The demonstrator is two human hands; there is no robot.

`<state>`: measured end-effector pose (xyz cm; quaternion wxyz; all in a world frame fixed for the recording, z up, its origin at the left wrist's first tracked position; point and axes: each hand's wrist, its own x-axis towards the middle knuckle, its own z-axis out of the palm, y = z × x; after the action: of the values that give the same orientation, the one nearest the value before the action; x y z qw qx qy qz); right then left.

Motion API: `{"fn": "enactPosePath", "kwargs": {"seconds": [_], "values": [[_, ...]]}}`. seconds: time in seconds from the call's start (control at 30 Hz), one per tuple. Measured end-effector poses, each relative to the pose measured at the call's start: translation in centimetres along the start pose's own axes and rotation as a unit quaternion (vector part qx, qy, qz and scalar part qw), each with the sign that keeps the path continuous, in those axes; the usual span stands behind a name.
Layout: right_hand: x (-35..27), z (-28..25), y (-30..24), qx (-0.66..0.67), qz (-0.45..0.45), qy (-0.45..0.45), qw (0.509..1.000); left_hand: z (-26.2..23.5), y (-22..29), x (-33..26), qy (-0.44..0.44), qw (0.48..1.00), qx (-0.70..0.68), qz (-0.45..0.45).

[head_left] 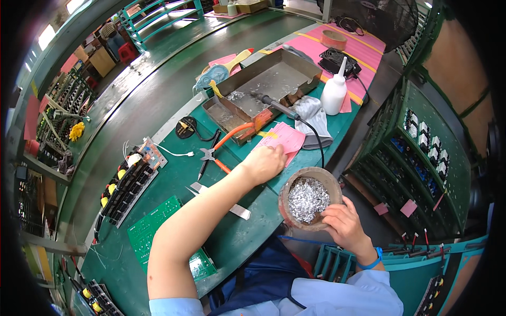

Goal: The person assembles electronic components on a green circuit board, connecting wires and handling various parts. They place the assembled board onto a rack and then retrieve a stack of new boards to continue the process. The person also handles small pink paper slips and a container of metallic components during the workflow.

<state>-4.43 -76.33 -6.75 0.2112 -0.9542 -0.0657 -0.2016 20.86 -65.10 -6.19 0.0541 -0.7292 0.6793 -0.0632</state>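
We see two hands at a green work table [174,184]. The left hand [263,163] lies flat, palm down, with its fingers pressed on one pink paper [284,138]. It grips nothing; it just rests on the paper's near edge. The right hand [342,224] is curled round the near rim of one round brown bowl [310,199], with the fingers bent over the edge. The bowl sits at the table's front edge, just right of the left hand, and it is full of shiny silver scraps [307,197].

Behind the pink paper we count one big grey metal tray [274,79] and one small tray [224,111] touching its near corner. One soldering iron [276,106] leans on the big tray, and its black cord runs down past the bowl. One grey cloth [312,118] lies next to it. One white squeeze bottle [336,89] stands upright beside the cloth.

Left of the hand we count one pair of pliers with orange handles [221,150]. One black pen [209,154] lies just beside them. One flat metal strip [224,203] lies partly under the left arm. Two green circuit boards [158,221] lie near the table's front, the nearer one partly under the arm. One small board with white wires [153,152] sits farther left. One roll of brown tape [334,39] lies far back on a pink mat [358,50].
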Motion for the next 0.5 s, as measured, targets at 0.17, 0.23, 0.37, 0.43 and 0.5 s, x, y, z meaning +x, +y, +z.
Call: {"fn": "enactPosePath", "kwargs": {"seconds": [0.17, 0.23, 0.37, 0.43, 0.5], "values": [[0.1, 0.1, 0.0, -0.002, -0.001, -0.005, 1.000, -0.1, 0.5, 1.4, -0.064, 0.996, 0.056, 0.013], [0.1, 0.1, 0.0, 0.000, 0.000, -0.004, 1.000, -0.1, 0.4, 1.5, -0.096, 0.994, 0.044, -0.006], [0.0, 0.0, 0.0, -0.004, -0.001, -0.002, 1.000, 0.6, 0.2, 0.2, 0.033, 0.985, -0.060, -0.158], [-0.1, 0.1, 0.1, -0.001, 0.000, -0.002, 1.000, 1.2, 0.3, -0.6, 0.102, 0.961, -0.099, -0.237], [0.0, 0.1, 0.0, 0.006, 0.002, -0.002, 1.000, 1.4, 0.5, -1.5, 0.141, 0.952, -0.109, -0.248]]}}
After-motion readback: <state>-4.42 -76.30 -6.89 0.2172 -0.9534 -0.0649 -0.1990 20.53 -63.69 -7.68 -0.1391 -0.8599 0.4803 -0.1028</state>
